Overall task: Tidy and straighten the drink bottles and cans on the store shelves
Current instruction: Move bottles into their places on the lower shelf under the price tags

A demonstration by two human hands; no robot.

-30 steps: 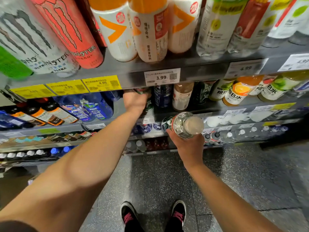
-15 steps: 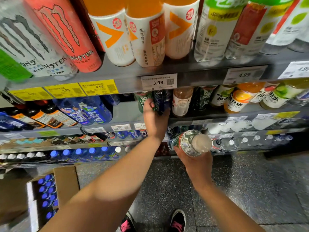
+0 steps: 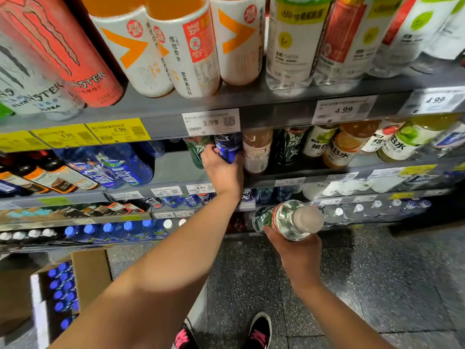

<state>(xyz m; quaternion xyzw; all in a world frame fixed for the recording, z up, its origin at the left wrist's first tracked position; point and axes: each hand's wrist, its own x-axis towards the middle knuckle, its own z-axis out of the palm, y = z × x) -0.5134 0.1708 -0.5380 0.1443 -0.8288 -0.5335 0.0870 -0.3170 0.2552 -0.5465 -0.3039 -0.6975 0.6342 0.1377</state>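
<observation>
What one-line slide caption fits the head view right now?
Left hand grips a dark blue bottle on the second shelf while the right hand holds a clear water bottle.

Top-shelf bottles are cut off above; yellow price tags are blurred.

On the top shelf stand two Monster cans, three orange-and-white vitamin drink bottles and several clear bottles. Three yellow price tags and three white price tags line its edge. Two shoes show below.
</observation>
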